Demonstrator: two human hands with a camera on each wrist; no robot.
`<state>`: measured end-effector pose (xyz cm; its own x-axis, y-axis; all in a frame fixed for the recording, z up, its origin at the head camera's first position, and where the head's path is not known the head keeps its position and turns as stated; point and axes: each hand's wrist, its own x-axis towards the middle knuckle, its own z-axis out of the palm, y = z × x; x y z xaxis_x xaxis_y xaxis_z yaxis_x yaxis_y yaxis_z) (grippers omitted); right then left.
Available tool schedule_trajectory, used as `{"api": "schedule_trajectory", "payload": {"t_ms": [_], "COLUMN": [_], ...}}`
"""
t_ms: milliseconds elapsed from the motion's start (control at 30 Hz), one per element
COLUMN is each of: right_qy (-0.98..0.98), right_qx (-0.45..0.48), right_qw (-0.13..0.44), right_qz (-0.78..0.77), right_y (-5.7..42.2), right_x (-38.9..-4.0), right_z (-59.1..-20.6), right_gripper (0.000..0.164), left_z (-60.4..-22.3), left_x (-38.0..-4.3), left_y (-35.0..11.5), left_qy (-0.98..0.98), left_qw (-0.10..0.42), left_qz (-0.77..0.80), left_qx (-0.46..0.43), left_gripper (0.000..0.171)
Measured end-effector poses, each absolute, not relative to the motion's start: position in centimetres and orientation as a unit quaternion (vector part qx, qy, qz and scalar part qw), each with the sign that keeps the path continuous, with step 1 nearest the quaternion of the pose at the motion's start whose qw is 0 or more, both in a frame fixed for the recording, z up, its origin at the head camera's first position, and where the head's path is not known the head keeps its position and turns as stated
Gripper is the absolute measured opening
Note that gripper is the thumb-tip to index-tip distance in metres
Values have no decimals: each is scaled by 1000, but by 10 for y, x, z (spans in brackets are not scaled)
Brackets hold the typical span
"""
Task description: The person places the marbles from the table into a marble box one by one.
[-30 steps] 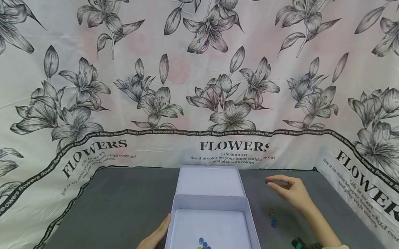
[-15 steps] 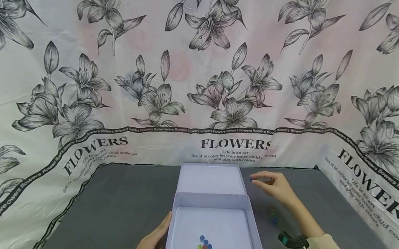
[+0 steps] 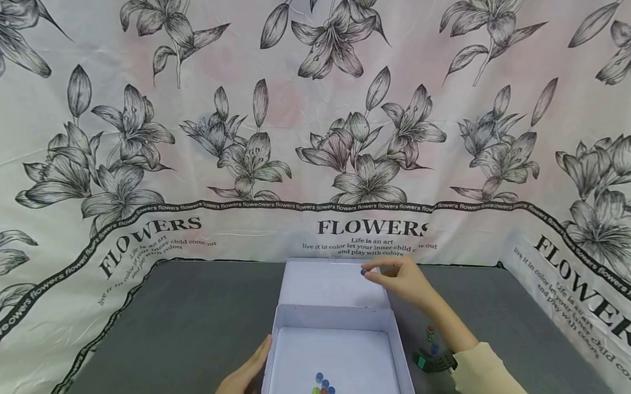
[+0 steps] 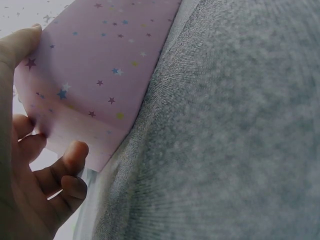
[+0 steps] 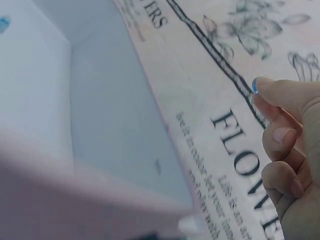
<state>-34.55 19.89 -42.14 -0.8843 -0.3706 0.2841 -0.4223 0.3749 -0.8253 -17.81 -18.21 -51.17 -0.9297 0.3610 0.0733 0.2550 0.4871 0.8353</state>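
My right hand (image 3: 406,282) pinches a small blue glass marble (image 3: 363,272) between thumb and fingertips, above the raised lid (image 3: 327,284) of an open box. The marble (image 5: 255,85) shows at the fingertips in the right wrist view. At the box's front left corner, my left hand (image 3: 241,388) holds the box (image 3: 286,312), thumb at the front and fingers along the side. In the left wrist view the box's outside (image 4: 105,65) is pink with small stars. Several marbles (image 3: 325,383), blue, yellow-green and orange-red, lie together near the inside front.
A short row of marbles (image 3: 431,333), with red, green and blue showing, lies on the grey table (image 3: 193,327) right of the box, partly beside the forearm. A dark wrist strap (image 3: 435,361) sits on the right wrist. Flower-printed cloth (image 3: 274,230) hangs behind and at both sides.
My right hand has moved left with the blue marble, from over the table right of the box to above the lid. The left hand stays at the box corner.
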Motion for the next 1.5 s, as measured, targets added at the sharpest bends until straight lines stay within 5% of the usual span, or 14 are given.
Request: {"api": "schedule_trajectory", "payload": {"t_ms": [367, 1500], "right_qy": [-812, -793], "right_qx": [302, 421], "right_qw": [-9, -67], "right_qz": [499, 436], "right_y": [153, 100], "right_x": [-348, -337], "right_z": [-405, -449], "right_gripper": [18, 17], "left_z": [-513, -512], "left_x": [-177, -179], "left_y": [-184, -182], "left_qy": [860, 869], "left_qw": [46, 47], "left_qz": [472, 457], "left_qx": [189, 182], "left_gripper": [91, 94]}}
